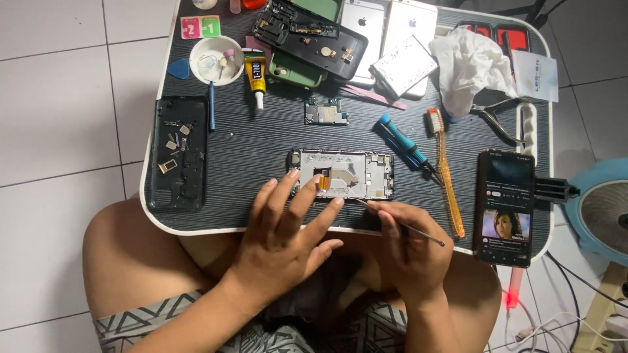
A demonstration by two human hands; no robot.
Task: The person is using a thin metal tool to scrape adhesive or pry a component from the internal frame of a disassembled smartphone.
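Observation:
An opened phone frame point(356, 174) with bare metal parts and an orange flex cable lies in the middle of the dark lap table point(248, 147). My left hand point(288, 225) rests with spread fingers on the frame's left end. My right hand point(409, 245) grips a thin metal pick point(402, 225) whose tip points at the frame's lower right edge.
A loose circuit board point(326, 112), a blue screwdriver point(402, 142), an orange toothbrush point(446, 171), a glue tube point(256, 77), a white bowl point(216, 60), a black case with small parts point(178, 153), several phone backs, a crumpled tissue point(470, 65), pliers point(496, 117) and a lit phone point(504, 206) crowd the table.

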